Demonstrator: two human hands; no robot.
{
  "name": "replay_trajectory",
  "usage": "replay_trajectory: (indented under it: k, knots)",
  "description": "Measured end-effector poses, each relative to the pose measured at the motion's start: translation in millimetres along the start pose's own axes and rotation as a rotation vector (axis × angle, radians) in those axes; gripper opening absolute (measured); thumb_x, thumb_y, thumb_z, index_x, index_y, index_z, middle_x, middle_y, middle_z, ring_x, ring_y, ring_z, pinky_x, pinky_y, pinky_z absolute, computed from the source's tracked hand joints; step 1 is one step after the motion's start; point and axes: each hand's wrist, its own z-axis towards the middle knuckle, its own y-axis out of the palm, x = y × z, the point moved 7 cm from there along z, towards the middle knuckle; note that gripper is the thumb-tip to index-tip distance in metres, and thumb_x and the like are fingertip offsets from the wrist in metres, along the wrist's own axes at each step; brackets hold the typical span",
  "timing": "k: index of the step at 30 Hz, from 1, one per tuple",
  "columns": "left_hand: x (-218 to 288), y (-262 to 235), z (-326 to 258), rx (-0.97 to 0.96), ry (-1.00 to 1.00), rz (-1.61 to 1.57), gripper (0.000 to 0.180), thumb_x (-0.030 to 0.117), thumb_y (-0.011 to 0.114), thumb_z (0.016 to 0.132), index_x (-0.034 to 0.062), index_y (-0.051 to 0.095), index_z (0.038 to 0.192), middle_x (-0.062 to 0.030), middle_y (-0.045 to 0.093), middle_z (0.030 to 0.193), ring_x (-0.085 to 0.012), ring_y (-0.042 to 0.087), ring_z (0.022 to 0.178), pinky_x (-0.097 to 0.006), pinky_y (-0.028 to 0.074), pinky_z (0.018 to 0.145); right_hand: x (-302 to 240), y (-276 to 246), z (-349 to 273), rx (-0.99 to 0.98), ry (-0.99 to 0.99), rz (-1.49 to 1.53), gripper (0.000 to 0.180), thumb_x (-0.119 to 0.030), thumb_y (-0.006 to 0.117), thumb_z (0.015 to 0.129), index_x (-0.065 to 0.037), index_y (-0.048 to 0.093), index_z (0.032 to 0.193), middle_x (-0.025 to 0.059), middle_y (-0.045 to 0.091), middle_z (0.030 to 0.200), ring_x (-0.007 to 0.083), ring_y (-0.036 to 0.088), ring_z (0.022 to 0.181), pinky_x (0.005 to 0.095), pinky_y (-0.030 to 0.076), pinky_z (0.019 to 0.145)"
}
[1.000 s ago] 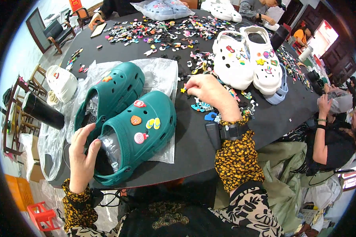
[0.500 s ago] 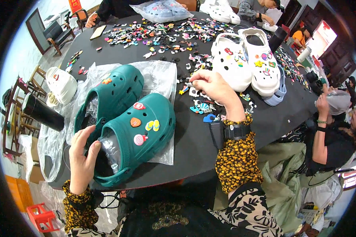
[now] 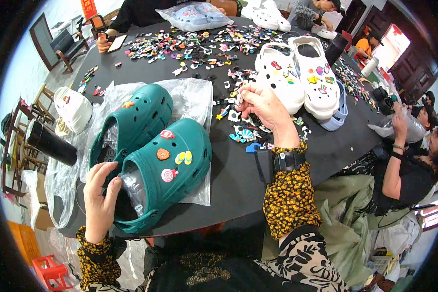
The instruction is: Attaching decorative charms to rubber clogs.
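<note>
Two dark green clogs lie side by side on clear plastic, toes pointing away to the right. The nearer one bears several charms, among them a pink swirl lollipop and yellow flip-flops. My left hand is closed round the heel-strap side of this nearer clog, thumb at the opening. On the far clog sits an orange charm. My right hand pinches a small whitish shoe charm above loose charms, just left of the white clogs; its design is too small to make out.
Loose charms spread across the black table's far side. A black tumbler and a white clog stand at the left. Bagged blue clogs lie at the back. Co-workers sit around the table; one at right handles a plastic bag.
My right hand has lifted slightly from the charm pile, with its fingertips turned more upward in a pinch. My left hand stays at the clog. A co-worker's hand now holds the phone at the far left.
</note>
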Motion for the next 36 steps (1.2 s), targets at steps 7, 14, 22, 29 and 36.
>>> replay_trajectory:
  k: [7, 14, 22, 29, 36]
  knots:
    - [-1, 1, 0, 0.011, 0.001, -0.015, 0.025, 0.011, 0.060, 0.087, -0.0023, 0.061, 0.109, -0.0156, 0.059, 0.108, -0.0287, 0.057, 0.102, -0.034, 0.042, 0.091, -3, -9, -2, 0.183, 0.068, -0.638, 0.017, -0.016, 0.057, 0.087, -0.002, 0.066, 0.091, 0.0095, 0.066, 0.074, 0.0128, 0.063, 0.067, 0.0308, 0.051, 0.058]
    - [-2, 0, 0, 0.000, -0.005, 0.014, 0.026, 0.011, 0.061, 0.088, -0.0022, 0.061, 0.109, -0.0151, 0.059, 0.108, -0.0284, 0.057, 0.102, -0.034, 0.042, 0.091, -13, 5, -15, -0.099, 0.071, -1.006, 0.021, -0.021, 0.066, 0.078, -0.001, 0.067, 0.083, 0.0053, 0.063, 0.068, 0.0119, 0.058, 0.058, 0.0287, 0.047, 0.057]
    - [-3, 1, -1, -0.004, -0.018, -0.004, 0.025, 0.012, 0.061, 0.089, -0.0023, 0.061, 0.110, -0.0149, 0.058, 0.109, -0.0269, 0.056, 0.102, -0.033, 0.042, 0.091, -11, 33, -26, -0.185, -0.081, -1.368, 0.019, -0.018, 0.068, 0.071, 0.000, 0.069, 0.078, 0.0185, 0.067, 0.080, 0.0332, 0.066, 0.075, 0.0413, 0.052, 0.069]
    - [-5, 1, -2, -0.003, -0.019, 0.005, 0.026, 0.013, 0.060, 0.089, -0.0025, 0.061, 0.110, -0.0149, 0.058, 0.110, -0.0270, 0.056, 0.103, -0.033, 0.042, 0.092, -13, 23, -23, -0.176, 0.102, -1.275, 0.018, -0.014, 0.066, 0.071, 0.001, 0.069, 0.080, 0.0205, 0.066, 0.076, 0.0328, 0.067, 0.075, 0.0420, 0.052, 0.070]
    - [-3, 1, -1, -0.007, -0.028, -0.006, 0.026, 0.014, 0.060, 0.089, -0.0025, 0.061, 0.109, -0.0142, 0.058, 0.109, -0.0265, 0.056, 0.104, -0.032, 0.041, 0.092, -8, 31, -25, -0.196, -0.022, -1.410, 0.019, -0.016, 0.068, 0.070, 0.000, 0.069, 0.079, 0.0198, 0.067, 0.080, 0.0333, 0.066, 0.078, 0.0410, 0.052, 0.069]
